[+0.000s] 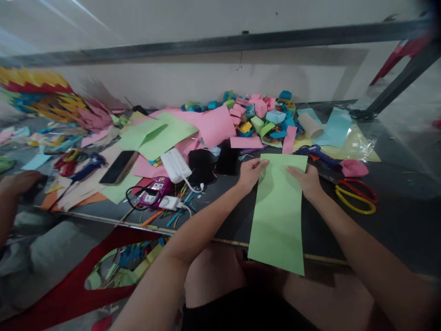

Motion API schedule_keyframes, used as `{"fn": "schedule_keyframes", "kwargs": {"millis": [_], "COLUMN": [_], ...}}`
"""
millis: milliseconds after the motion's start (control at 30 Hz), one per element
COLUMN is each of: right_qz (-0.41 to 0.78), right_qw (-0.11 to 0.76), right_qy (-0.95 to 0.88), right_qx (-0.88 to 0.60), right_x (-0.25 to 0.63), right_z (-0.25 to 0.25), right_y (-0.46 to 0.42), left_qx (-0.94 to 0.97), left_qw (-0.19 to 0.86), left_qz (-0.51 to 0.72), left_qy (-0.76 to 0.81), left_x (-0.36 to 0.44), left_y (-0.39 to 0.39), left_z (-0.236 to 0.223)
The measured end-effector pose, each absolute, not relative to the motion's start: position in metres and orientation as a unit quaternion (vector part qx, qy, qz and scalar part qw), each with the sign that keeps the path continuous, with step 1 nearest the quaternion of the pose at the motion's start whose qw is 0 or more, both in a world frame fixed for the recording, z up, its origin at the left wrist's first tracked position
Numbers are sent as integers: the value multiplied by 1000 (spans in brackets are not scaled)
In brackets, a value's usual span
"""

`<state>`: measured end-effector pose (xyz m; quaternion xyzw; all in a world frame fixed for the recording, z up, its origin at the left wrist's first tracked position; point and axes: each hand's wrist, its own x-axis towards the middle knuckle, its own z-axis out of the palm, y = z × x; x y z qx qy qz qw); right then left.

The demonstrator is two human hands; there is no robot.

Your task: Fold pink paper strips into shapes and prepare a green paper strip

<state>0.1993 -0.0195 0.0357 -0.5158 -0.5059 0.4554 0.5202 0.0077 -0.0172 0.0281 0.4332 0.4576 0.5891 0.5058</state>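
A long strip of light green paper hangs between my hands, its lower end reaching past the table's front edge. My left hand pinches its upper left corner, thumb on top. On the upper right side, my right hand grips the same sheet, with the thumb lying on its face and the other fingers hidden behind. Right of my right hand lie scissors with red and yellow handles. A blue glue gun and a pink paper roll sit just beyond them.
Along the wall are a heap of folded paper pieces and a cardboard tube. Pink and green sheets, a phone, a white power bank and a purple power strip lie to the left. Another person's hand is at far left.
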Motion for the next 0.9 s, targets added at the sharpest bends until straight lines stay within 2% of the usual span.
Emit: {"fn": "schedule_keyframes", "kwargs": {"millis": [167, 267, 400, 467, 533, 667, 733, 833, 900], "right_qz": [449, 401, 324, 299, 282, 289, 305, 325, 300], "right_qw": [531, 593, 681, 698, 710, 718, 721, 729, 774], "right_qy": [-485, -462, -421, -410, -396, -335, -295, -240, -172], "right_qx": [-530, -523, -504, -505, -509, -538, -548, -552, -531], "right_x": [194, 192, 196, 197, 197, 201, 217, 258, 282], "right_z": [32, 30, 31, 32, 32, 39, 49, 74, 94], "right_y": [-20, -19, -17, -17, -17, -12, -7, 0, -2], "left_qx": [400, 418, 550, 602, 656, 741, 763, 790, 781], "left_qw": [496, 535, 628, 623, 590, 419, 362, 335, 354], "left_qz": [605, 594, 397, 329, 286, 314, 282, 191, 178], "left_qy": [478, 431, 382, 376, 374, 420, 455, 476, 482], "left_x": [14, 10, -11, -24, -33, -43, -49, -63, -69], "left_y": [-18, -15, -2, 7, 14, 28, 38, 60, 76], "left_z": [25, 29, 43, 51, 57, 72, 85, 109, 119]}}
